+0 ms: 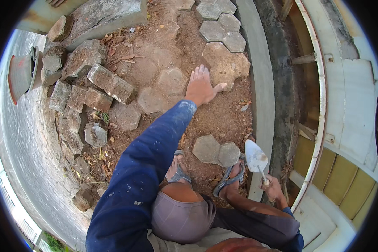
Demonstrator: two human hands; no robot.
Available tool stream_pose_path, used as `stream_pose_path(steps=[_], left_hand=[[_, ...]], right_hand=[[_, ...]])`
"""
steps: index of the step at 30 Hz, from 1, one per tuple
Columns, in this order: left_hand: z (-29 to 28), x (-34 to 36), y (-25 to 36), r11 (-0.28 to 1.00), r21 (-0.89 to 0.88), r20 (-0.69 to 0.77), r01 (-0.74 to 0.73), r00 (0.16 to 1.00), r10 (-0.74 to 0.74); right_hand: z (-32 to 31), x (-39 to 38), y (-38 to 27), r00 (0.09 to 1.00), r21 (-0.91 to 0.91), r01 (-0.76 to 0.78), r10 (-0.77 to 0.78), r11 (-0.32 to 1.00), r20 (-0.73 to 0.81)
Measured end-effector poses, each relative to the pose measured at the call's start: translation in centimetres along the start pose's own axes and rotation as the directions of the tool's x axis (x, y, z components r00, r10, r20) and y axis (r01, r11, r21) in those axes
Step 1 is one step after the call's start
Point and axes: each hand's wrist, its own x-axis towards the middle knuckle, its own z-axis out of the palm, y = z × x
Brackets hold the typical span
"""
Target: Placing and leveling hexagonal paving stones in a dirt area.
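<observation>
My left hand [200, 87] reaches forward, fingers stretched out, palm down over the brown soil. Its thumb points toward a large dusty paver [226, 63] made of joined hexagons; I cannot tell whether they touch. In my right hand [274, 190] is the handle of a pointing trowel [256, 157], its pale, partly soiled blade aimed away from me. A separate double-hexagon paver [210, 150] lies on the soil between that blade and my left forearm, close to my sandalled feet.
Grey hexagonal pavers [222, 31] sit at the far end beside a straight concrete kerb [262, 96]. Several broken blocks [98, 88] are heaped on the left, with a bucket [22, 75] beyond them. Dusty hexagonal slabs [172, 82] lie left of my hand. A metal-framed structure [321, 105] borders the right.
</observation>
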Motion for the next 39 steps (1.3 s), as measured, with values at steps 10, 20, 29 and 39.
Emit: stream_pose_path(steps=[10,20,29,39], left_hand=[[-7.2,-2.7,4.1,0.967,0.235,0.645,-0.096,0.76,-0.081],[-8.1,-5.4,6.9,0.954,0.241,0.857,-0.179,0.5,-0.123],[-4.8,10.4,-4.8,0.88,0.452,0.121,-0.146,0.987,0.102],[-7.9,3.5,5.7,0.857,0.423,0.834,-0.294,0.496,-0.242]], right_hand=[[6.5,-2.9,8.7,0.897,0.437,-0.432,0.326,0.789,0.298],[7.5,-2.3,15.5,0.888,0.19,-0.429,0.373,0.883,0.27],[-3.2,5.5,-8.6,0.931,-0.745,0.349,-0.305,0.569,0.202],[4.7,8.3,-13.7,0.836,-0.716,0.545,-0.348,0.435,0.425]])
